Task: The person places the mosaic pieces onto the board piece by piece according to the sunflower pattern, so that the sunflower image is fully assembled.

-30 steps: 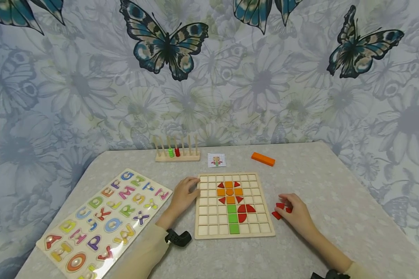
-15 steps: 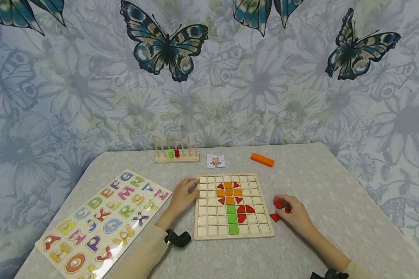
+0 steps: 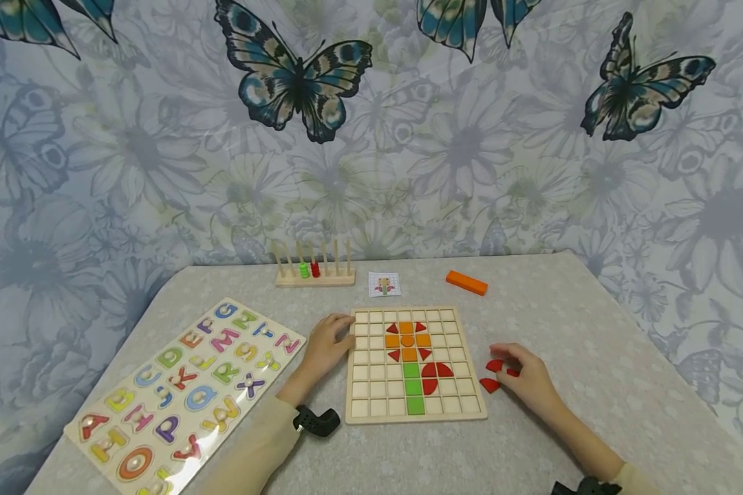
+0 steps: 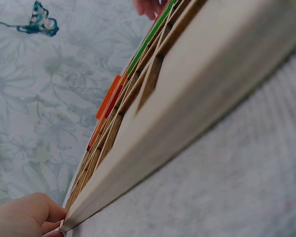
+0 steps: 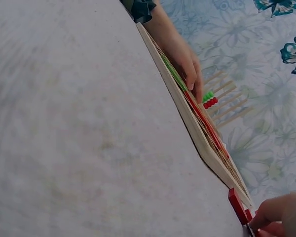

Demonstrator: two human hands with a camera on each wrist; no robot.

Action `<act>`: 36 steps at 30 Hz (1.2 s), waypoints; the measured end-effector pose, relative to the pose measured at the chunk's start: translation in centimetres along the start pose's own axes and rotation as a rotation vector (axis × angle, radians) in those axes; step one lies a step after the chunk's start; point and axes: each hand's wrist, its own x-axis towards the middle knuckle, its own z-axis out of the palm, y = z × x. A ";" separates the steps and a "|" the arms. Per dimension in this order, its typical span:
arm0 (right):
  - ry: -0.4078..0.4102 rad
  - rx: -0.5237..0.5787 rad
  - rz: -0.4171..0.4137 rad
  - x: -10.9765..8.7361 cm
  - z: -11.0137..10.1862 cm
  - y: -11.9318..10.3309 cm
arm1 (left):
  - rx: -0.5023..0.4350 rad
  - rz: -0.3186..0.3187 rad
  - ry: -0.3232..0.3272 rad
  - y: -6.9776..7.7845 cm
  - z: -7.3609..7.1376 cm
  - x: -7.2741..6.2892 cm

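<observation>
A square wooden grid board [image 3: 378,418] lies on the table, with orange, red and green pieces set in its cells. At its upper left edge my left hand [image 3: 327,347] holds the frame; the left wrist view shows those fingers [image 4: 39,210] at the board's corner. To the right of the board, my right hand [image 3: 529,378] pinches a red quarter-circle piece [image 3: 494,366] between thumb and forefinger. One more red piece [image 3: 490,385] lies beside the thumb, and another is partly hidden beneath the fingers. In the right wrist view a red piece [image 5: 237,203] stands out past the fingertips.
A letter puzzle board [image 3: 179,392] lies slanted at the left. Behind the grid board are a wooden peg stand [image 3: 316,280] with green and red beads, a small pattern card [image 3: 384,284] and an orange bar [image 3: 467,282]. A patterned wall backs the table.
The fingers of my right hand have shifted the red pieces slightly beside the board. My left hand has stayed at the board's edge.
</observation>
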 end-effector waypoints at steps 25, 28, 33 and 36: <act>-0.405 0.322 -0.214 4.5 9.9 -9.9 | 0.026 0.033 0.031 -0.1 -0.1 0.2; -0.463 0.319 -0.223 4.7 10.8 -10.7 | 0.021 0.025 0.024 -0.1 -0.1 0.1; -0.476 0.269 -0.252 4.7 11.7 -11.1 | 0.023 0.019 0.010 -0.1 0.0 0.1; -0.459 0.266 -0.259 4.6 11.8 -11.1 | 0.033 0.026 0.020 -0.1 -0.1 0.0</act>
